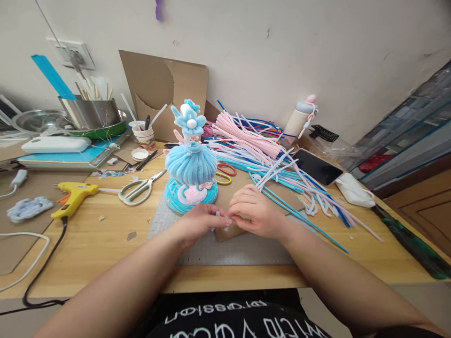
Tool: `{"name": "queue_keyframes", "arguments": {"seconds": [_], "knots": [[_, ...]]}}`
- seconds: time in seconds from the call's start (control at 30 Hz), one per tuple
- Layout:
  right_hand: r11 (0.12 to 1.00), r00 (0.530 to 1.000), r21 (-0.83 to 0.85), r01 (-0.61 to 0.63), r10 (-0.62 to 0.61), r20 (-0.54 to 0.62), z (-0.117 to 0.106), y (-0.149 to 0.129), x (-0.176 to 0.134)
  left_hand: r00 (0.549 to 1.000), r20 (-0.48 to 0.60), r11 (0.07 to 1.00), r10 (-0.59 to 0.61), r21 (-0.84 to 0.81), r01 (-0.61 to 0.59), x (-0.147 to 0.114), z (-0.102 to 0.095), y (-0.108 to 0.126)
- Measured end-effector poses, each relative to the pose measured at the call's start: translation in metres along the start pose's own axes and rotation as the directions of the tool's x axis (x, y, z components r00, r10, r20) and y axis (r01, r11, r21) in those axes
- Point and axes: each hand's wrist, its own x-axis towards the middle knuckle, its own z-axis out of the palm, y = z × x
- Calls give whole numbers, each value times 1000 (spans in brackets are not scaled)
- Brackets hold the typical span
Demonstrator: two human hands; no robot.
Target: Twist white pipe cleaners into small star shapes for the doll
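Over the grey cutting mat (207, 253), my left hand (199, 223) pinches a short, pale fuzzy piece (217, 215), seemingly a bent pipe cleaner. My right hand (259, 211) meets it with thumb and forefinger closed at the same piece; the fingers partly hide it. Just behind my left hand stands a blue pipe-cleaner figure (192, 164) with a puffy ribbed skirt, a flower on top and a round blue base with a pink and white patch. White pipe cleaners (276, 170) stick up behind my right hand; whether they touch it I cannot tell.
Pink, white and blue pipe cleaners (246, 134) lie heaped at the back. Scissors (137, 191) and a yellow glue gun (75, 197) with a cord are on the left. A phone (319, 166), a bottle (299, 117) and yellow-and-red-handled scissors (223, 177) are also there.
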Motion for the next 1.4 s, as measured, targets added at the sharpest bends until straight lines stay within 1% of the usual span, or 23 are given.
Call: {"name": "queue_keyframes", "arguments": {"seconds": [0.2,0.37,0.53,0.63,0.87,1.0,1.1,1.23,1.3,1.4], "knots": [[1000,1000,-8,-28,28,1,-2,3,-3,999,-41,998,25,56,-23,0,-1,1],[1000,1000,-5,-12,12,6,-3,2,-3,995,-69,990,74,122,-65,-1,0,1],[999,999,16,30,-31,41,-3,1,0,996,-57,982,68,180,-56,-1,1,0],[1000,999,11,23,-24,36,-1,0,0,996,-54,983,71,173,-61,1,1,-2],[999,999,-5,-42,42,2,7,0,-2,990,-114,986,79,157,-61,2,-1,-3],[998,996,-2,-69,69,-56,11,-3,-2,986,-128,986,103,141,-85,4,-3,-5],[990,983,33,-135,138,-119,12,-5,-3,974,-169,986,149,105,-132,5,-4,-5],[968,950,63,-243,251,-186,12,-5,-4,953,-230,980,198,31,-196,5,-4,-3],[962,942,84,-261,273,-195,12,-5,-4,953,-236,980,191,-11,-199,5,-3,-2],[961,941,116,-250,270,-206,12,-6,-4,961,-206,977,184,-71,-202,6,-2,0]]}}
